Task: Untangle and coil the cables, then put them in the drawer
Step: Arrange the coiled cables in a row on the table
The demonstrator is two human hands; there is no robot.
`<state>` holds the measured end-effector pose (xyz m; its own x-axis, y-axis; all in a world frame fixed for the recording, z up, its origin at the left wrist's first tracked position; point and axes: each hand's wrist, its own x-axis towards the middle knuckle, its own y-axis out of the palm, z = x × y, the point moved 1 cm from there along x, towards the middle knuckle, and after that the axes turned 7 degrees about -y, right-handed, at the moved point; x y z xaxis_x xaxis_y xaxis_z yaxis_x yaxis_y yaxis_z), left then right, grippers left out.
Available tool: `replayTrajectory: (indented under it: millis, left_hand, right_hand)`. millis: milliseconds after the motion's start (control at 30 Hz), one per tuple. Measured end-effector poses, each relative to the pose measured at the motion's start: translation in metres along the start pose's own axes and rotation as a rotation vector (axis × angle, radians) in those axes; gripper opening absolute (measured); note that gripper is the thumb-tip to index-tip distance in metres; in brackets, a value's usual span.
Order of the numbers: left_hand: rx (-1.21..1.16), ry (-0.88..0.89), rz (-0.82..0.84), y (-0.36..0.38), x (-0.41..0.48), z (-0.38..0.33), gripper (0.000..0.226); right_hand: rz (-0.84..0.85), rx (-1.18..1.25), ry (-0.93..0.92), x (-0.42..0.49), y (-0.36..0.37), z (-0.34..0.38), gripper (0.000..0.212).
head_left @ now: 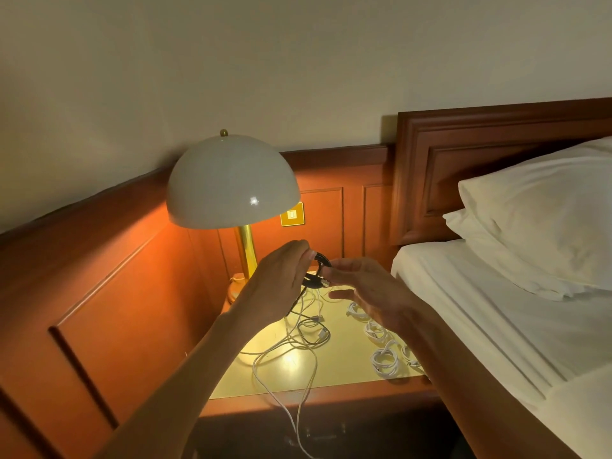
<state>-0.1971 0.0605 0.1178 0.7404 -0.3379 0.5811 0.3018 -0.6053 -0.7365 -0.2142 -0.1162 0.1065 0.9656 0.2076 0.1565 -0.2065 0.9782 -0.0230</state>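
A black cable [318, 271], partly wound into a small coil, hangs in the air above the nightstand. My left hand [281, 279] pinches its top loop. My right hand [367, 289] has its fingers spread and touches the coil's right side near the plug. Below lies a loose tangle of white cables [298, 339] on the nightstand top [341, 372], with two strands trailing over the front edge. Several coiled white cables [384, 359] sit in a row along the right side. The drawer front [324, 429] below is dark and looks closed.
A white dome lamp [231, 183] on a brass stem stands lit at the back left of the nightstand. A brass wall switch [292, 214] sits behind it. Wood panelling runs along the left. The bed [496, 319] with white pillows borders the right.
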Motion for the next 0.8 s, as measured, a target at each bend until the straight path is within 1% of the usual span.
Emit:
replayTrajectory:
  millis: [100,200,267,300,400,500,633,700,733,767,800]
  left_hand:
    - [-0.043,-0.020,0.021,0.001,0.000,0.000,0.027]
    - [-0.071,-0.004,0.012,-0.001,0.001,-0.001,0.027]
    - [-0.086,0.000,0.010,-0.003,0.001,-0.003,0.027]
    - [-0.097,-0.008,0.015,-0.003,0.001,-0.004,0.026]
    - [-0.128,-0.042,0.049,-0.003,-0.002,-0.007,0.028]
    - [-0.157,-0.049,0.063,-0.003,-0.003,-0.010,0.029]
    - [-0.153,-0.056,0.075,-0.004,-0.003,-0.011,0.027]
    - [-0.145,-0.068,0.090,-0.003,-0.003,-0.010,0.027]
    - [-0.145,-0.079,0.095,-0.003,-0.003,-0.009,0.028]
    - [-0.154,-0.092,0.101,-0.002,-0.002,-0.008,0.029]
    - [-0.173,-0.099,0.105,-0.002,-0.002,-0.007,0.030]
  right_hand:
    - [0.061,0.092,0.027,0.001,-0.001,0.000,0.017]
    - [0.138,0.292,0.029,0.001,0.002,-0.003,0.009]
    - [0.152,0.431,0.023,0.001,0.005,-0.004,0.015]
    - [0.134,0.439,0.004,0.002,0.007,-0.004,0.018]
    - [0.009,0.234,-0.127,0.003,0.008,0.000,0.023]
    - [-0.115,0.077,-0.232,0.002,0.008,0.003,0.016]
    - [-0.188,-0.069,-0.327,-0.004,0.009,0.004,0.016]
    - [-0.276,-0.190,-0.406,-0.005,0.009,0.000,0.020]
    - [-0.364,-0.309,-0.493,-0.005,0.008,-0.003,0.025]
    - [-0.441,-0.442,-0.622,-0.006,0.007,-0.006,0.031]
    - [-0.478,-0.561,-0.781,-0.006,0.007,-0.008,0.035]
